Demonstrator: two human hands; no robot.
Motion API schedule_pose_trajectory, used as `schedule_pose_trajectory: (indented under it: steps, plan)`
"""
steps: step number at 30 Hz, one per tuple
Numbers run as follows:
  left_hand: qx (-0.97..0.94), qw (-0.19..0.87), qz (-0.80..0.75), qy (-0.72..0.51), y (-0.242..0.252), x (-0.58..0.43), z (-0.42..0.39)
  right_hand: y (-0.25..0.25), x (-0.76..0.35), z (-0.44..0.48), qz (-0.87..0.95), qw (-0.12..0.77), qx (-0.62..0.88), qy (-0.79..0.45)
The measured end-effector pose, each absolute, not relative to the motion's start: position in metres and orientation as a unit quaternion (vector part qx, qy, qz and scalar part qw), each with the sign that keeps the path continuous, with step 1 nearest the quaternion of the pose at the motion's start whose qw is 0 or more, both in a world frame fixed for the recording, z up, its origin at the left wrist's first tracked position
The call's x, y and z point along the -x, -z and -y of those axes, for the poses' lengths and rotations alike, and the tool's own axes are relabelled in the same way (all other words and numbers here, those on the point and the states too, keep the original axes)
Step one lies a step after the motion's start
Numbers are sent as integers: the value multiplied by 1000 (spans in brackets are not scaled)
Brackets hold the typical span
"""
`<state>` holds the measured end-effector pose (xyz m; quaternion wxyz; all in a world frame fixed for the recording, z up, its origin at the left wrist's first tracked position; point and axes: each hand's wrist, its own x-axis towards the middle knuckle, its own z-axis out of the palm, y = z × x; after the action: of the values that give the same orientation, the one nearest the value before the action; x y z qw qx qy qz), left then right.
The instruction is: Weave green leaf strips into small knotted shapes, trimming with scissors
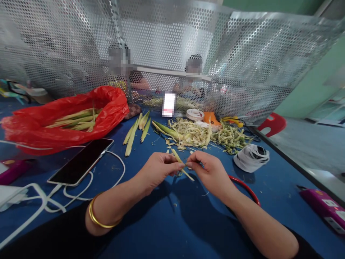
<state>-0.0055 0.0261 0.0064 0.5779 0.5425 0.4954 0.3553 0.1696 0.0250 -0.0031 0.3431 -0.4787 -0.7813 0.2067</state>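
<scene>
My left hand (161, 167) is closed in a pinch around a thin, pale yellow-green plant stalk (189, 176), which slants between my hands above the blue table. Close beside it, my right hand (207, 171) pinches thumb and fingertips together right at the stalk; whatever is between them is too small to make out. Beyond my hands lies a heap of pale shredded plant strips (194, 133), with a larger green leafy shoot (167, 131) at its left edge. Several whole shoots in green sheaths (132, 138) lie further left.
A red plastic bag (113, 104) holds more shoots at left. In front of it lie a phone (82, 162) and white cables (121, 169). To the right are greener scraps (231, 138), a white ribbon roll (250, 158) and a red cord (248, 189). A perforated metal screen (167, 39) stands behind.
</scene>
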Motion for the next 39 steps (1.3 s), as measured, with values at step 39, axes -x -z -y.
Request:
schedule_pose_trajectory:
  steps: [39]
  plan:
    - [-487, 600, -499, -393, -9, 8, -28, -4, -165, -24, 679, 418, 482, -362]
